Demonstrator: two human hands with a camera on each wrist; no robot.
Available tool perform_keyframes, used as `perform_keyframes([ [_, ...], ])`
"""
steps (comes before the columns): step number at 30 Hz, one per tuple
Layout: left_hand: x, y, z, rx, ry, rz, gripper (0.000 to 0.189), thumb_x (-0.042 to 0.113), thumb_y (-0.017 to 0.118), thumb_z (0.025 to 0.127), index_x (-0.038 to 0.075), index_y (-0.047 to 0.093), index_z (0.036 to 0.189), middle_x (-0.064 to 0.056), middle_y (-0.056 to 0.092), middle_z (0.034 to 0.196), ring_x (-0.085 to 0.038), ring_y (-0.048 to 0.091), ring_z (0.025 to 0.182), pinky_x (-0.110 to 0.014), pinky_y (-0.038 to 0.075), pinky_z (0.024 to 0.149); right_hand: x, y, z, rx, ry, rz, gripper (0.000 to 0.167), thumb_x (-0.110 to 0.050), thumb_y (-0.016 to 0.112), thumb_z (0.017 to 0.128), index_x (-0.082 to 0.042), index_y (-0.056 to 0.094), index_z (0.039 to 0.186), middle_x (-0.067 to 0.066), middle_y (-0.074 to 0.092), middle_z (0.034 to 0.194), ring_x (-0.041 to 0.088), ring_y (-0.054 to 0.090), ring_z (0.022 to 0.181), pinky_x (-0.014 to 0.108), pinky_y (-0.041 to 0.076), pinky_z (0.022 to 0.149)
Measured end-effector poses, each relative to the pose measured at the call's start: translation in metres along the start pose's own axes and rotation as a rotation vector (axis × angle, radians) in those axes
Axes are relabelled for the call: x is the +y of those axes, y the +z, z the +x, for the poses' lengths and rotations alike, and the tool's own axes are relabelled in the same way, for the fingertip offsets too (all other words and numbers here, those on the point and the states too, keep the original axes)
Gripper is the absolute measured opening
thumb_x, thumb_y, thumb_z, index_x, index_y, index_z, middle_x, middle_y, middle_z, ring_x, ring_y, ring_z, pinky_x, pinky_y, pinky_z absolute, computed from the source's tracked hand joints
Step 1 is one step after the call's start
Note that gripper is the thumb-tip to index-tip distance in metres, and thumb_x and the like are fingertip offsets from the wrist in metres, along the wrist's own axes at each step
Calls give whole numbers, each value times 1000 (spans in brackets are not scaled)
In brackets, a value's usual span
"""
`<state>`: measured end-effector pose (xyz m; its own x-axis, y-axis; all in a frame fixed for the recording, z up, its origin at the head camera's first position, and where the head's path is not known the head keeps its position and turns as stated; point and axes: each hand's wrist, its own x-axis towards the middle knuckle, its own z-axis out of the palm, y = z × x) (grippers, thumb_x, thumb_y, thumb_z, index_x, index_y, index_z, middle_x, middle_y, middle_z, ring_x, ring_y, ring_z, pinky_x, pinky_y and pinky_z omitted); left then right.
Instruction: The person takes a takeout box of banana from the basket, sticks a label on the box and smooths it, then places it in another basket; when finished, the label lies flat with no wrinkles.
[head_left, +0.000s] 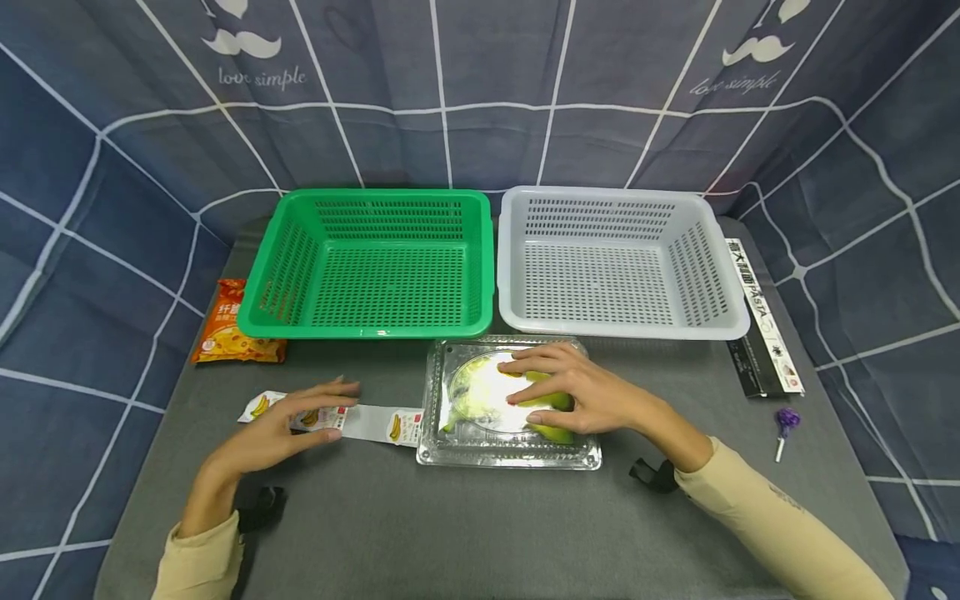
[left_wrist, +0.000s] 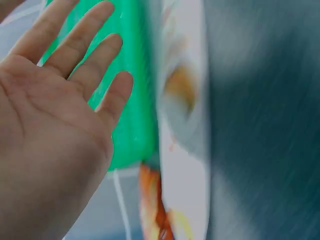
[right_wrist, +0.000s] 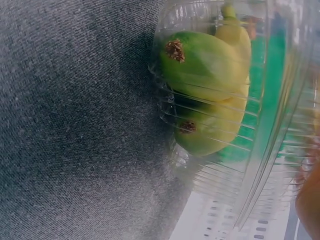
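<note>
From where I stand over the person's head, the right hand [head_left: 581, 393] reaches in from the right and lies across the lid of a clear plastic container [head_left: 512, 458], fingers extended and parted rather than clenched. The container sits on the grey table [head_left: 450, 533], in the middle, with yellow-green fruit [head_left: 553, 434] inside. To its left runs a strip of banana-printed labels [head_left: 371, 422], its right end meeting the container's left edge; I can't tell whether it is stuck there. The left hand [head_left: 279, 427] is over this strip, fingers loose and reaching right. On the far side stand a green basket [head_left: 367, 332] and, right of it, a white basket [head_left: 622, 330]. An orange packet [head_left: 238, 335] lies at the far left, and a pasta box [head_left: 765, 325] and a purple lollipop [head_left: 787, 421] at the right.

From the left wrist, the palm shows bare, fingers straight and spread, the strip blurred beside it.

From the right wrist, two fruit with brown stem ends show through the container's ridged wall; only a blurred bit of the hand appears.
</note>
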<state>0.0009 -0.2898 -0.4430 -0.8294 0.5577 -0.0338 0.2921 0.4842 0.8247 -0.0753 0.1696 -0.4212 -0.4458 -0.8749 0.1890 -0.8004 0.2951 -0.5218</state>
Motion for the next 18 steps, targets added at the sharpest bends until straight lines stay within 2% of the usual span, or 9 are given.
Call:
perform_keyframes([
  [1,0,5,3,-41,-16,-21,46,15,68,93,10,57,137,-11,45,151,-4,25,147,-4,19,107,0,0,0,4,-1,1,31,-35,66,92,-26,71,121,0,51,146,25,39,139,58,26,110],
  [4,-2,19,7,-137,-5,-71,48,19,65,94,10,54,140,-14,42,153,-12,26,148,-6,19,108,0,1,0,9,-3,3,31,-35,65,92,-27,71,121,1,51,147,25,39,140,58,26,109],
  [8,-2,27,2,-198,31,-125,51,14,63,96,9,48,144,-14,43,152,-10,35,144,-14,29,110,-1,1,1,6,12,10,31,-35,65,92,-27,71,121,-1,51,147,24,38,141,58,26,111],
  [11,0,29,-3,-215,18,-164,53,8,61,96,10,45,147,-10,45,151,-3,39,139,-20,37,107,-1,0,0,-1,26,19,31,-35,64,92,-27,71,121,-1,51,147,23,37,141,57,24,112],
  [14,2,34,-6,-236,22,-283,56,-1,57,96,7,40,149,-13,42,153,-3,37,140,-19,35,109,-1,-1,0,0,27,24,31,-34,64,92,-26,71,121,-1,51,147,24,37,141,58,24,112],
  [18,5,42,-6,-321,121,-537,60,-12,43,97,-4,23,153,-22,25,159,-11,25,148,-18,25,115,-1,-1,-1,9,15,19,31,-33,65,92,-26,71,121,0,51,147,25,38,141,59,25,111],
])
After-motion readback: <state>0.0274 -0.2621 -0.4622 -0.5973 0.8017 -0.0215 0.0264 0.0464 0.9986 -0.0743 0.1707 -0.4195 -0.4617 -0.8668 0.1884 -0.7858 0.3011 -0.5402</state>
